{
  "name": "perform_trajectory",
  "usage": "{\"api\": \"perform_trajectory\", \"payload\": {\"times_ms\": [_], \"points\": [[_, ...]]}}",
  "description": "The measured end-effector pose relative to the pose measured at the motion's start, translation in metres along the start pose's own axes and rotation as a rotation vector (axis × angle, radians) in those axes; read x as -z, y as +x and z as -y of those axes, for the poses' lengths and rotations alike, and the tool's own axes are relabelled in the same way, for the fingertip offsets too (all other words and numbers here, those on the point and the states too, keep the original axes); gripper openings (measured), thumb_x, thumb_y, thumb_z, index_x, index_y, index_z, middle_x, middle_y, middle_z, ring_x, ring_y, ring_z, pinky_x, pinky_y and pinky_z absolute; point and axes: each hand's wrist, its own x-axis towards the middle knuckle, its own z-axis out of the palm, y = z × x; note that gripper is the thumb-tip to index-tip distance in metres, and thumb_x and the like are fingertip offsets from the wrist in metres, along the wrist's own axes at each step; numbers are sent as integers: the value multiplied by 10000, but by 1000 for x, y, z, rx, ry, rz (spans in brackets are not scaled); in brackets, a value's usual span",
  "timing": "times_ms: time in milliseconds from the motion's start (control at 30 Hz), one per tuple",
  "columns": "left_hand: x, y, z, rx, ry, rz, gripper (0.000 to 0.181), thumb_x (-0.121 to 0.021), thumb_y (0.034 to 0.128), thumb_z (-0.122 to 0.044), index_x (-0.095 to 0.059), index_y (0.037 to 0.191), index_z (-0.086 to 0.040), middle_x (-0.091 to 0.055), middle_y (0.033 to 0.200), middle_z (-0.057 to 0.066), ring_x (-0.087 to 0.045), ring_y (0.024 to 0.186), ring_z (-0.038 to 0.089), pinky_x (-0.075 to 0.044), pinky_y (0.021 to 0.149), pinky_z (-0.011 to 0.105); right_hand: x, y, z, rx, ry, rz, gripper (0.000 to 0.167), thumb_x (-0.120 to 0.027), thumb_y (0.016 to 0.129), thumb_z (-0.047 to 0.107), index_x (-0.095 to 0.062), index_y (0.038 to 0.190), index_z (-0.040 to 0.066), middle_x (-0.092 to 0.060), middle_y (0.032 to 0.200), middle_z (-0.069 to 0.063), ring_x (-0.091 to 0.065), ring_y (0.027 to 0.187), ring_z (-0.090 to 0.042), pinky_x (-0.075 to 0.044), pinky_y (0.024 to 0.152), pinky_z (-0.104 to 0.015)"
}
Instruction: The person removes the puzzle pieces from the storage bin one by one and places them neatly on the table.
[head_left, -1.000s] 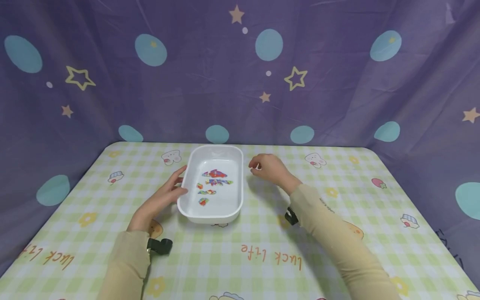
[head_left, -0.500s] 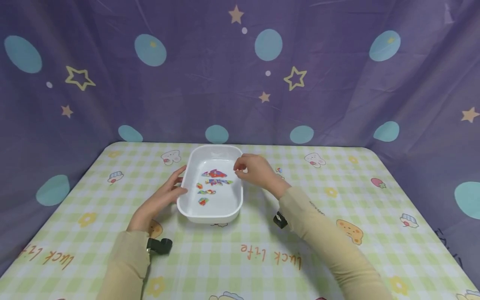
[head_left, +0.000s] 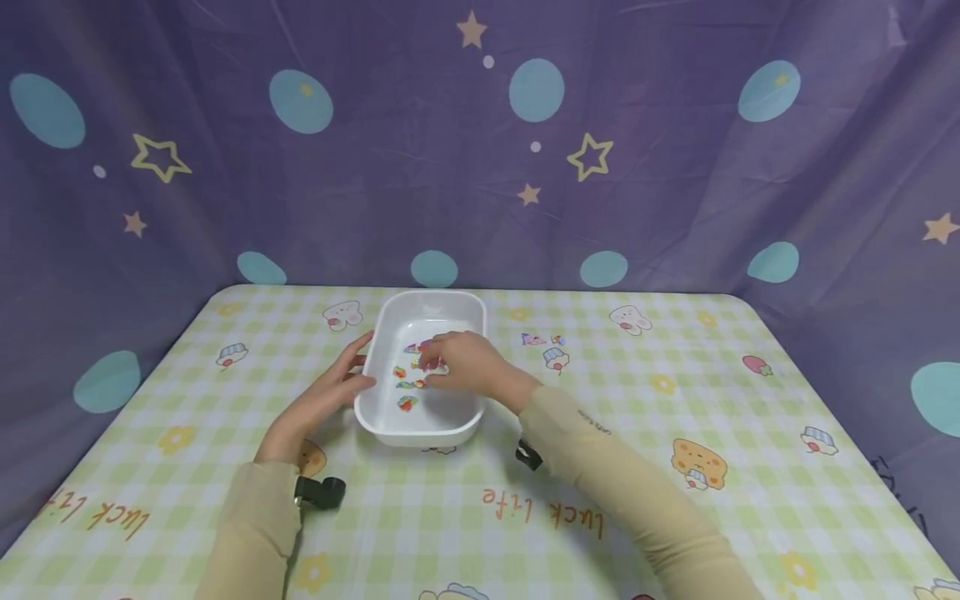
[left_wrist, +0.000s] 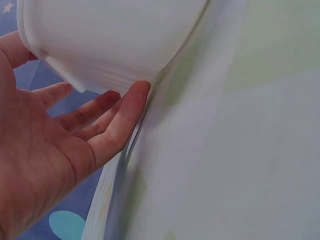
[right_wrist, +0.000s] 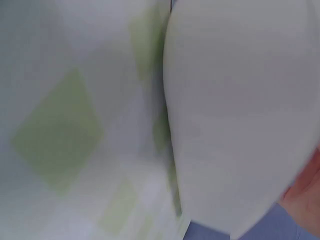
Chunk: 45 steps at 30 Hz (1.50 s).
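A white, deep rectangular container (head_left: 420, 429) sits on the table with several small, flat, colourful pieces inside, including an orange-red one (head_left: 407, 403) at the near left. My left hand (head_left: 326, 400) holds the container's left side, thumb over the rim and fingers against the outer wall. In the left wrist view those fingertips touch the white wall (left_wrist: 105, 45). My right hand (head_left: 468, 364) reaches over the right rim, fingertips bent down at the upper pieces and partly covering them. Thumb and forefinger are apart there. In the right wrist view the container wall (right_wrist: 235, 110) hides most of this hand.
Two small colourful pieces lie on the table right of the container, a pink-purple one (head_left: 533, 339) and a smaller multicoloured one (head_left: 558, 340). The checked tablecloth (head_left: 420, 533) bears printed figures and lettering. A purple curtain (head_left: 480, 217) hangs behind the table.
My right hand has moved left from the table beside the container to the pieces inside it. Two pieces it covered on the table are now visible. My left hand stays put.
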Motion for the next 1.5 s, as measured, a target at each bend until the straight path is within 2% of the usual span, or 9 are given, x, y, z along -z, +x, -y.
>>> {"api": "perform_trajectory", "payload": {"times_ms": [133,467,700,1233,1400,1500], "points": [[0,0,2,-11,7,1,690,-465,917,-199,-59,1466,-304,-279,1368,236,-409,1160,397,-478,804,370,-9,7,11,2,-31,70,215,-654,804,290,-684,1004,218,-642,901,92,-553,791,-37,-433,719,-247],[1,1,4,-35,6,7,686,-459,915,-186,-65,1467,-291,-285,1363,242,-427,1147,413,-487,799,397,-21,22,25,-82,-129,272,269,-661,794,341,-656,1063,340,-601,812,188,-527,755,5,-414,664,-233],[0,2,3,-34,7,-3,691,-462,908,-173,-73,1468,-280,-294,1361,242,-424,1149,409,-483,797,379,-31,24,25,-53,-208,278,325,-681,748,450,-649,1060,363,-549,830,161,-493,743,0,-397,675,-236],[1,1,4,-36,3,2,690,-462,914,-185,-63,1469,-280,-291,1360,246,-415,1154,412,-483,794,382,-33,25,26,-78,-202,274,183,-686,739,487,-684,874,363,-523,777,179,-498,774,-11,-384,801,-291],[1,1,5,-38,-6,6,688,-459,915,-180,-65,1468,-288,-285,1362,241,-420,1153,409,-484,797,385,-31,25,27,-79,-192,276,181,-678,744,488,-686,864,353,-539,725,199,-509,743,-9,-380,785,-281],[1,2,4,-42,-9,9,690,-456,915,-175,-61,1469,-288,-284,1361,243,-427,1148,407,-485,797,382,-26,24,28,-90,-151,271,190,-671,756,477,-684,883,336,-579,734,214,-525,737,1,-396,739,-259]]}}
